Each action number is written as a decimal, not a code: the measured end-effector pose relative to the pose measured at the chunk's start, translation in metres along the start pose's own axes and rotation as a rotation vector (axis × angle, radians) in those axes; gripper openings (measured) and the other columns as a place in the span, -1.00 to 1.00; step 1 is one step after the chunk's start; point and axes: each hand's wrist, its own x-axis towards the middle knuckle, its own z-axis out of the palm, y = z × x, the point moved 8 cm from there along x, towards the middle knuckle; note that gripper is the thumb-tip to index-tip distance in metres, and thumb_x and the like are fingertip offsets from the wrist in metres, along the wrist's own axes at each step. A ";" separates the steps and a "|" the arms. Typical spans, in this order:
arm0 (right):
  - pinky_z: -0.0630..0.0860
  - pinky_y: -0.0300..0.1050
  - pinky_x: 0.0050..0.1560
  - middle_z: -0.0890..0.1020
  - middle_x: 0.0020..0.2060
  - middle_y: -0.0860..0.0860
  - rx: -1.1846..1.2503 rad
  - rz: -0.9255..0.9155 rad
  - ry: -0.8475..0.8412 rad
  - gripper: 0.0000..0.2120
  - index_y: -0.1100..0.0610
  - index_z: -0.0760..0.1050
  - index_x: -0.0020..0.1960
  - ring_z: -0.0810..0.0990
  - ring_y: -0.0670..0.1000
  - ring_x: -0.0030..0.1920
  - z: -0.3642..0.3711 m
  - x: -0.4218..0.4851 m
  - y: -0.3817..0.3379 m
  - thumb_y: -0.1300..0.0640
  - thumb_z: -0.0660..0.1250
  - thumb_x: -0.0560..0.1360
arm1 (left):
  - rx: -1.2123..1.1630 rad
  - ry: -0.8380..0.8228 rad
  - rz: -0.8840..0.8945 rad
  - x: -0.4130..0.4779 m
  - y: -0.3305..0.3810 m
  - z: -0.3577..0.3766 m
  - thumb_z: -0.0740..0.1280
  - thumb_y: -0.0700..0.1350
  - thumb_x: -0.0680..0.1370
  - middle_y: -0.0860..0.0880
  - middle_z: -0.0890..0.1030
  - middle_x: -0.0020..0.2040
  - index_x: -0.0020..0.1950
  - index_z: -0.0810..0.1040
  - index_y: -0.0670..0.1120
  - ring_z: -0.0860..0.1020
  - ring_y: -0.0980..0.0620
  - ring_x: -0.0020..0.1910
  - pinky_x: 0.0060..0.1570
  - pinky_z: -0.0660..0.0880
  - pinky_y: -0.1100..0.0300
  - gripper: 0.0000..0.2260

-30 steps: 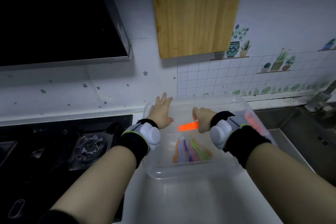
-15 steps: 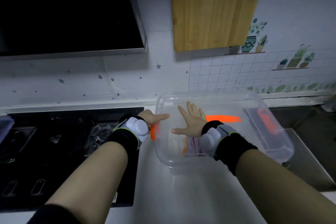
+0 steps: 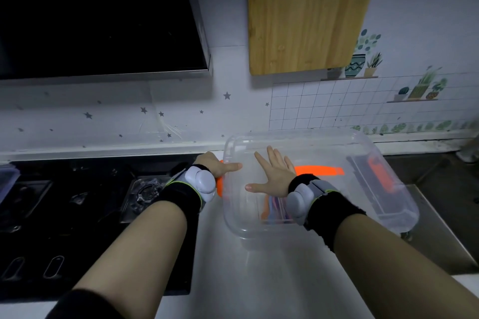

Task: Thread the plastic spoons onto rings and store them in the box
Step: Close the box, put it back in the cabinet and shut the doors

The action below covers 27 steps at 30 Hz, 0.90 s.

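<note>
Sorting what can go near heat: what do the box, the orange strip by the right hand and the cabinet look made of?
Box: clear, glossy hard plastic, it seems; the spoons show through it.
Orange strip: probably opaque, smooth plastic; too blurred to be sure.
Cabinet: matt wood or wood-look laminate, with grain lines visible.

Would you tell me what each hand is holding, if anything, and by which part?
The left hand grips the box at its left edge, thumb over the rim; the right hand only rests flat on its top.
</note>
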 end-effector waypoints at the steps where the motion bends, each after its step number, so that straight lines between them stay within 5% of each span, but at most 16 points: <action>1: -0.32 0.06 0.48 -0.34 0.51 0.09 0.000 0.001 0.001 -0.05 -0.07 -0.25 0.53 -0.35 0.06 0.52 0.000 0.001 0.000 -0.41 0.19 0.39 | 0.030 0.009 0.007 0.000 0.002 0.000 0.46 0.31 0.27 -0.10 0.60 -0.25 -0.30 0.43 -0.13 0.60 -0.09 -0.23 -0.06 0.58 0.09 -0.49; 9: -0.31 0.06 0.48 -0.33 0.51 0.09 0.017 -0.013 0.022 -0.05 -0.07 -0.24 0.53 -0.34 0.06 0.52 0.001 0.002 0.001 -0.42 0.19 0.39 | 0.181 -0.028 0.019 -0.005 0.018 0.001 0.39 0.21 0.42 -0.11 0.57 -0.17 -0.31 0.40 -0.10 0.57 -0.11 -0.16 -0.13 0.52 0.14 -0.59; 11: -0.31 0.06 0.48 -0.33 0.51 0.08 0.030 -0.020 0.023 -0.05 -0.07 -0.23 0.54 -0.34 0.06 0.52 0.000 0.001 0.001 -0.41 0.20 0.39 | 0.226 -0.050 0.047 -0.006 0.025 0.005 0.36 0.17 0.47 -0.17 0.57 -0.05 -0.14 0.48 -0.15 0.55 -0.13 -0.09 -0.20 0.46 0.17 -0.63; 13: -0.30 0.05 0.48 -0.31 0.52 0.08 0.064 -0.029 0.021 -0.06 -0.06 -0.20 0.54 -0.33 0.05 0.52 -0.002 -0.001 0.000 -0.37 0.24 0.40 | 0.287 -0.012 0.068 -0.008 0.034 0.006 0.35 0.12 0.49 -0.22 0.45 0.25 0.27 0.37 -0.20 0.50 -0.19 0.18 0.04 0.47 0.08 -0.49; 15: -0.26 0.03 0.51 -0.24 0.53 0.07 0.163 -0.039 0.034 -0.13 -0.01 -0.10 0.55 -0.26 0.04 0.54 -0.009 -0.002 0.002 -0.25 0.29 0.44 | 0.317 0.061 0.098 -0.010 0.045 0.006 0.36 0.04 0.49 -0.21 0.27 0.37 0.44 0.16 -0.16 0.38 -0.23 0.32 0.24 0.40 -0.02 -0.37; 20: 0.10 -0.18 0.42 -0.01 0.55 0.06 0.430 -0.007 0.274 -0.49 0.09 0.24 0.46 0.09 0.04 0.53 -0.042 -0.016 0.035 0.13 0.27 0.54 | 0.300 0.175 0.295 -0.014 0.092 0.028 0.29 0.03 0.52 -0.18 0.20 0.44 0.48 0.12 -0.08 0.24 -0.20 0.42 0.36 0.22 -0.09 -0.39; 27: 0.14 -0.12 0.43 0.08 0.53 0.14 0.380 0.213 0.433 -0.53 0.13 0.27 0.44 0.14 0.10 0.51 -0.061 -0.046 0.122 0.25 0.21 0.54 | 0.273 0.148 0.570 -0.023 0.152 0.092 0.28 0.27 0.46 -0.09 0.20 0.48 0.51 0.10 -0.05 0.09 -0.08 0.50 0.44 0.04 -0.09 -0.25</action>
